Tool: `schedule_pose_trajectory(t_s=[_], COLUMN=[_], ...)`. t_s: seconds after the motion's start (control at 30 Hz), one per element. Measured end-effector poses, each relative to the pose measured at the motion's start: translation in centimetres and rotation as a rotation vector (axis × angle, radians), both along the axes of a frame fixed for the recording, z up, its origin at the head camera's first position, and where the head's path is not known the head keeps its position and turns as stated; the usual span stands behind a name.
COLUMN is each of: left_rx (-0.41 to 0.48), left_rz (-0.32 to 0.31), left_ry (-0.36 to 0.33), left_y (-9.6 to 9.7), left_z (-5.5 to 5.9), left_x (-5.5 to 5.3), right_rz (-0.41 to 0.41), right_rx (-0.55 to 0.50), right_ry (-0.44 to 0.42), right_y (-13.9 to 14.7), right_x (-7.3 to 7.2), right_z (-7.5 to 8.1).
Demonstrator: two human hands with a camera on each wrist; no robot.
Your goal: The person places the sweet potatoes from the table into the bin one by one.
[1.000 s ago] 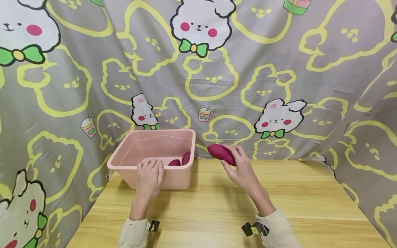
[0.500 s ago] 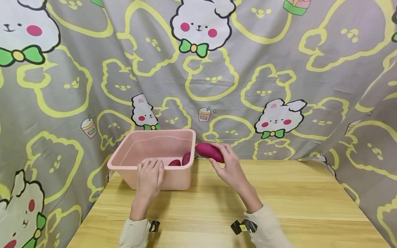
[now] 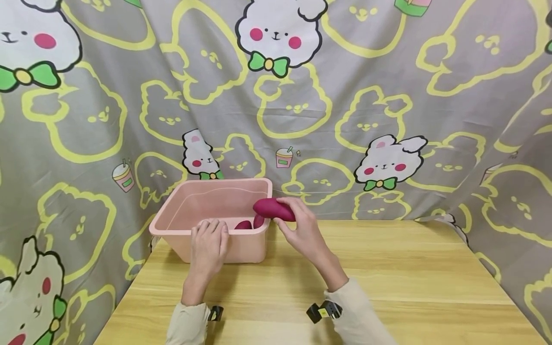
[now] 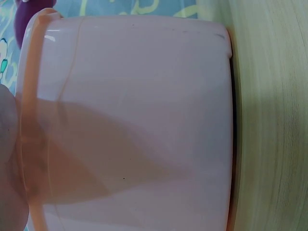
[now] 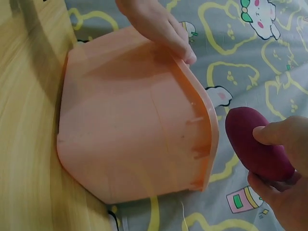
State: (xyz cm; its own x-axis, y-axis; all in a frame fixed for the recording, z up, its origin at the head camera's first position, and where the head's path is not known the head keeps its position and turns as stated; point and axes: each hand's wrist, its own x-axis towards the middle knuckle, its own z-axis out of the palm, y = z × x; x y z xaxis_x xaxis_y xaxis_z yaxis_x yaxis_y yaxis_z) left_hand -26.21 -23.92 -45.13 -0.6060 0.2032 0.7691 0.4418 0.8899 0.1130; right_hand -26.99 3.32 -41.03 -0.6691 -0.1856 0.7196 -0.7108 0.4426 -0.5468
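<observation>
A pink plastic bin stands at the back left of the table, with two purple sweet potatoes inside near its right end. My left hand grips the bin's front rim, fingers bent over the edge; the right wrist view also shows this left hand. My right hand holds another purple sweet potato between thumb and fingers, its tapered tip above the bin's right rim. In the right wrist view, that sweet potato appears beyond the bin's rim, with the thumb on one side.
The wooden table extends to the right and in front of the bin. A grey curtain with rabbit prints hangs close behind the bin and along both sides. Small black devices sit at both wrists.
My right hand has carried the sweet potato leftward, from right of the bin to over its right rim. The left hand stays on the front rim, and the bin has not moved.
</observation>
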Motion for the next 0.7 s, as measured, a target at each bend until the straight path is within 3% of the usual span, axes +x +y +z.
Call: schedule_pose_trajectory(t_s=[0.7], left_rx=[0.005], left_rz=[0.005], left_ry=[0.002], left_y=[0.0], left_z=[0.0], left_x=[0.0], right_rz=[0.029], right_rx=[-0.031], right_ry=[-0.012], right_y=[-3.1], right_x=[-0.8], right_z=[-0.1])
